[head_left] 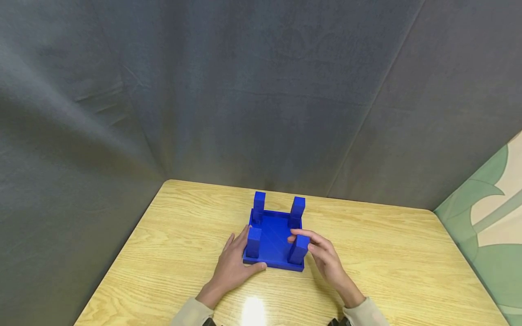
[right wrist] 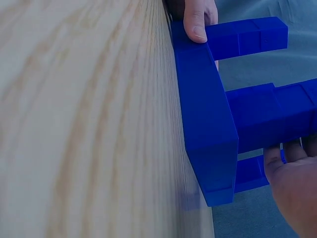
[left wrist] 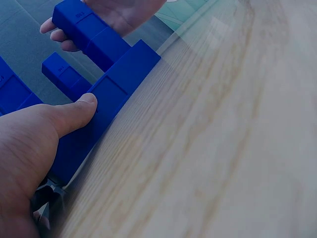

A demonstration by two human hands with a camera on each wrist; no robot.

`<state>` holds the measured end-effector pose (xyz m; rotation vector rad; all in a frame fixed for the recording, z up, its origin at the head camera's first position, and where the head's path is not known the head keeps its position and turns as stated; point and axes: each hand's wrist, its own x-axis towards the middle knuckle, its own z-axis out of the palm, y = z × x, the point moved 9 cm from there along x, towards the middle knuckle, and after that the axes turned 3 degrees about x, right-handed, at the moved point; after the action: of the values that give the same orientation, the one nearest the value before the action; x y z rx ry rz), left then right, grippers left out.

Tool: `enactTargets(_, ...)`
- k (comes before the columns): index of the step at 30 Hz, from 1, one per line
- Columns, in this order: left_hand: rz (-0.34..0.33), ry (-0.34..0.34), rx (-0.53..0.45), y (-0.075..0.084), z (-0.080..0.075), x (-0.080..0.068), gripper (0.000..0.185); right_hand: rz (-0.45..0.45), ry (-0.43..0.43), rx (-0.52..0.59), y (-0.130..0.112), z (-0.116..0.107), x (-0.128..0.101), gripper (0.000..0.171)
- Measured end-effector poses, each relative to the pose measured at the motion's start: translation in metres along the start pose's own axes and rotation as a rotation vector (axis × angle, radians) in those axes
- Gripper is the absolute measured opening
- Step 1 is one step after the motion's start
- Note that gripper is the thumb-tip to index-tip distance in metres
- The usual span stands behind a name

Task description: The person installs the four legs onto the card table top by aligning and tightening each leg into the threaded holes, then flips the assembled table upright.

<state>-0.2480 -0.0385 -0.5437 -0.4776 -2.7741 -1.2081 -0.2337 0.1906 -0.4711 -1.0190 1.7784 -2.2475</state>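
Sleeves at the bottom edge of the head view lead up to two hands on a blue stool-like piece (head_left: 272, 240) that lies upside down on the wooden tabletop (head_left: 391, 267), its flat square plate on the wood and its four square legs pointing straight up. No side of the plate is clearly longer than the others; each leg's long axis is vertical. It sits near the middle of the tabletop, closer to the far edge and the grey cloth backdrop (head_left: 228, 90) than to the person. The left hand (head_left: 234, 265) rests along the plate's near-left corner, fingers fairly straight beside the near-left leg (head_left: 253, 242), thumb laid on the near edge. The right hand (head_left: 324, 256) has its grip around the near-right leg (head_left: 299, 249), fingers curled over its top and sides. The left wrist view shows what the head view does not: the left thumb (left wrist: 74, 111) pressing flat on the plate's rim, and the right fingers (left wrist: 62, 34) wrapped behind their leg. The right wrist view shows the plate's thick edge (right wrist: 205, 119) flush against the wood, with the left thumb (right wrist: 195, 22) at its far corner.
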Motion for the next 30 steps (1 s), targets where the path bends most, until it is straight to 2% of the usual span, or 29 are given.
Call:
enactTargets(4,0.004,0.0,0.006,0.001,0.0,0.0,0.117,-0.024,0.045,-0.094,-0.002,-0.002,0.0,0.043)
enactTargets(10,-0.014,-0.003,0.009,0.0,0.0,0.0,0.116,-0.035,0.192,-0.236,-0.003,-0.012,-0.003,0.028)
enactTargets(15,-0.026,-0.004,0.009,-0.001,0.001,-0.001,0.116,-0.048,0.256,-0.283,-0.004,-0.017,-0.004,0.025)
enactTargets(26,-0.019,-0.004,0.007,-0.001,0.0,0.0,0.117,-0.057,0.256,-0.308,-0.007,-0.015,-0.003,0.032)
enactTargets(30,-0.023,-0.006,0.01,-0.001,0.001,0.0,0.117,-0.057,0.211,-0.299,-0.004,-0.015,-0.004,0.036)
